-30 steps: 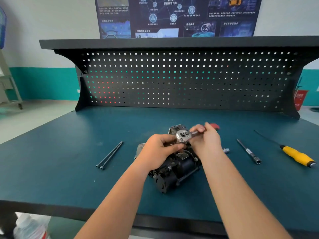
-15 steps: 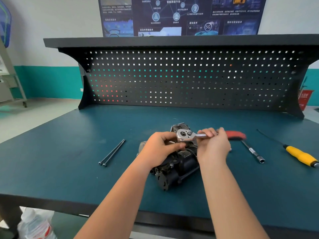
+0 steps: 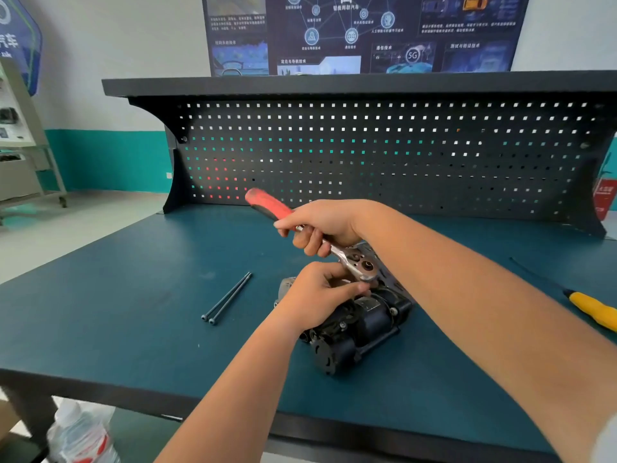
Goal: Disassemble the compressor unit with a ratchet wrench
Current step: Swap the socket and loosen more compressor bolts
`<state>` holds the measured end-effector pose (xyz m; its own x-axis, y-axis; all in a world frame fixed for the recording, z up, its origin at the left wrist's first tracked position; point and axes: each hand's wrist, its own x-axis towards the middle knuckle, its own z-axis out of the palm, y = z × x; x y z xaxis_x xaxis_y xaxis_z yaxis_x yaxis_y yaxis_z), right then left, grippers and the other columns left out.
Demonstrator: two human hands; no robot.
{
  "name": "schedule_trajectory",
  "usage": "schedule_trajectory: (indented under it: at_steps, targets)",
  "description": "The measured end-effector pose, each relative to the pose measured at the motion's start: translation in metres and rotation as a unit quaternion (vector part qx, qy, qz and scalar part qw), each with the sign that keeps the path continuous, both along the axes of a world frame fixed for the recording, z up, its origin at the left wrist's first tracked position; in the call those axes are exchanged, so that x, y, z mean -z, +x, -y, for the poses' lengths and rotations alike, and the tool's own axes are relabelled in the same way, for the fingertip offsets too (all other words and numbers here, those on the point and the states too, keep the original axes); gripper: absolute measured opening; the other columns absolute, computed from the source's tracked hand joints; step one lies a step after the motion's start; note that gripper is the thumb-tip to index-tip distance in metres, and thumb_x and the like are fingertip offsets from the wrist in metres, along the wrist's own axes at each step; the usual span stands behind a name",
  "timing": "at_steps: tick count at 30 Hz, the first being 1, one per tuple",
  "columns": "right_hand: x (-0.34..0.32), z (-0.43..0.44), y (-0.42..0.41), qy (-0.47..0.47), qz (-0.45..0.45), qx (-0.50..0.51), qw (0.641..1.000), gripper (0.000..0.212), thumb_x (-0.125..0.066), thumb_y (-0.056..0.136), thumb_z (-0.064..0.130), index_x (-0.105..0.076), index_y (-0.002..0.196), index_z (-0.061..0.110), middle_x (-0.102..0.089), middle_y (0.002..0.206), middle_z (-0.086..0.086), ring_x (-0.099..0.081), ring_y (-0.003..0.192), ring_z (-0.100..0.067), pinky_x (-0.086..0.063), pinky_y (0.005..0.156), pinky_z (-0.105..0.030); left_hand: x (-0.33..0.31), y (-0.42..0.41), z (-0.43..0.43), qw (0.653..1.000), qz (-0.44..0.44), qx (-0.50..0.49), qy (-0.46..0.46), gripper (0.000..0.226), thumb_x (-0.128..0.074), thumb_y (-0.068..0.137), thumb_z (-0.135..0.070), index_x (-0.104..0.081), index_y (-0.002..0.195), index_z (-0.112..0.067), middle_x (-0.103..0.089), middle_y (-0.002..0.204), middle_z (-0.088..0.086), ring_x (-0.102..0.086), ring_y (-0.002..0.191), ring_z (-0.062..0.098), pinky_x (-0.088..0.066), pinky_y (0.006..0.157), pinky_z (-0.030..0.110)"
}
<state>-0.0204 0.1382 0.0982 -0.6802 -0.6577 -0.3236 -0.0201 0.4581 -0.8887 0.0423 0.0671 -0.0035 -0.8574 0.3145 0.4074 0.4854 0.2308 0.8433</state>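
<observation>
My right hand [image 3: 324, 227] is wrapped round the wrench [image 3: 267, 204], gripping the bare metal shank near the head rather than the red handle, which sticks up and away to the left. The wrench head sits on top of the compressor [image 3: 364, 324], which lies on its side on the desk [image 3: 133, 312] in front of me. My left hand [image 3: 314, 297] is curled round the compressor's upper part, with the fingertips right under the wrench head. I cannot tell what exactly they pinch there.

Gripping so close to the head gives me little leverage. If the bolt is tight I may heave, and the socket could tilt off and round the bolt. If it slips, the head could come down on my left fingertips. Nothing clamps the compressor – only my left hand steadies it – so a hard pull could roll or skid it across the desk. Two long bolts [image 3: 227, 297] lie loose to its left, and a sliding compressor could knock them away. My right forearm passes near the screwdriver [image 3: 591, 309], so a wide swing could nudge it.
</observation>
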Motion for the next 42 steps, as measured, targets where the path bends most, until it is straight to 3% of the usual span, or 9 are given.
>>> schedule_trajectory:
  at_steps: [5, 11, 16, 20, 28, 31, 34, 37, 42]
  targets:
    - [0.020, -0.029, -0.010, -0.291, 0.135, 0.146, 0.936, 0.023, -0.041, 0.100, 0.026, -0.043, 0.081, 0.013, -0.029, 0.043, 0.011, -0.027, 0.031, 0.001, -0.023, 0.030, -0.011, 0.001, -0.001, -0.003, 1.000, -0.010, -0.015, 0.003, 0.019, -0.069, 0.083, -0.015, -0.070, 0.082, -0.034, -0.073, 0.079, -0.012, -0.067, 0.080, 0.003, -0.048, 0.079, 0.015]
    - [0.080, -0.076, 0.032, -0.710, 0.177, 0.436, 0.524, 0.035, -0.031, 0.102, 0.014, -0.030, 0.067, 0.016, -0.033, 0.039, 0.004, -0.032, 0.043, -0.008, -0.037, 0.057, -0.021, 0.003, -0.006, -0.006, 0.999, 0.006, -0.029, 0.019, 0.014, -0.066, 0.086, -0.016, -0.071, 0.085, -0.029, -0.074, 0.078, -0.006, -0.071, 0.081, 0.011, -0.053, 0.080, 0.025]
    - [0.115, -0.059, 0.097, -0.791, 0.078, 0.492, 0.357, 0.028, -0.035, 0.102, 0.022, -0.043, 0.077, 0.012, -0.050, 0.053, 0.000, -0.054, 0.055, -0.014, -0.051, 0.075, -0.031, 0.004, -0.007, -0.005, 0.999, -0.002, -0.022, 0.023, 0.027, -0.069, 0.082, -0.009, -0.073, 0.079, -0.036, -0.075, 0.084, -0.002, -0.071, 0.083, 0.017, -0.053, 0.089, 0.041]
    - [0.091, -0.062, 0.079, -0.763, 0.041, 0.506, 0.400, 0.023, -0.032, 0.102, 0.025, -0.034, 0.080, 0.017, -0.036, 0.050, 0.005, -0.038, 0.044, -0.010, -0.050, 0.061, -0.028, 0.003, -0.005, -0.006, 0.999, -0.004, -0.011, 0.040, 0.030, -0.070, 0.081, -0.006, -0.071, 0.079, -0.036, -0.073, 0.080, -0.010, -0.070, 0.078, 0.007, -0.053, 0.076, 0.019]
    - [0.019, -0.035, -0.008, -0.270, 0.085, 0.247, 0.927, 0.028, -0.039, 0.099, 0.029, -0.038, 0.075, 0.014, -0.027, 0.040, 0.011, -0.023, 0.029, 0.000, -0.018, 0.028, -0.013, 0.003, -0.001, -0.002, 1.000, -0.009, -0.017, 0.004, 0.013, -0.068, 0.085, -0.014, -0.072, 0.097, -0.014, -0.071, 0.078, -0.011, -0.064, 0.076, 0.002, -0.047, 0.074, 0.012]
    - [0.006, -0.003, -0.011, -0.051, 0.035, 0.094, 0.994, 0.027, -0.043, 0.098, 0.036, -0.042, 0.081, 0.015, -0.030, 0.044, 0.012, -0.026, 0.032, 0.000, -0.021, 0.031, -0.013, 0.002, 0.002, -0.001, 1.000, -0.007, -0.020, 0.013, 0.010, -0.066, 0.087, -0.015, -0.070, 0.095, -0.013, -0.072, 0.077, -0.007, -0.065, 0.075, -0.002, -0.044, 0.071, 0.007]
    - [0.005, -0.003, -0.012, -0.051, 0.057, 0.056, 0.995, 0.026, -0.044, 0.098, 0.038, -0.045, 0.085, 0.015, -0.031, 0.046, 0.011, -0.027, 0.034, 0.000, -0.024, 0.032, -0.013, 0.001, 0.003, -0.002, 1.000, -0.005, -0.028, 0.013, 0.006, -0.068, 0.084, -0.016, -0.071, 0.088, -0.019, -0.071, 0.073, -0.011, -0.064, 0.071, -0.005, -0.043, 0.068, 0.006]
    - [0.020, -0.026, -0.012, -0.287, 0.142, 0.142, 0.937, 0.024, -0.043, 0.099, 0.031, -0.046, 0.084, 0.013, -0.031, 0.045, 0.011, -0.028, 0.033, 0.001, -0.022, 0.032, -0.011, -0.001, 0.003, -0.004, 0.999, -0.007, -0.030, 0.014, 0.014, -0.070, 0.082, -0.013, -0.070, 0.082, -0.027, -0.070, 0.069, -0.015, -0.062, 0.067, -0.007, -0.041, 0.065, 0.004]
    - [0.073, -0.070, 0.037, -0.726, 0.189, 0.411, 0.519, 0.035, -0.031, 0.102, 0.021, -0.030, 0.067, 0.017, -0.032, 0.038, 0.006, -0.029, 0.043, -0.005, -0.031, 0.054, -0.017, -0.001, 0.002, -0.007, 0.999, 0.000, -0.046, 0.014, 0.013, -0.068, 0.085, -0.015, -0.070, 0.082, -0.027, -0.072, 0.071, -0.007, -0.065, 0.069, 0.000, -0.045, 0.067, 0.008]
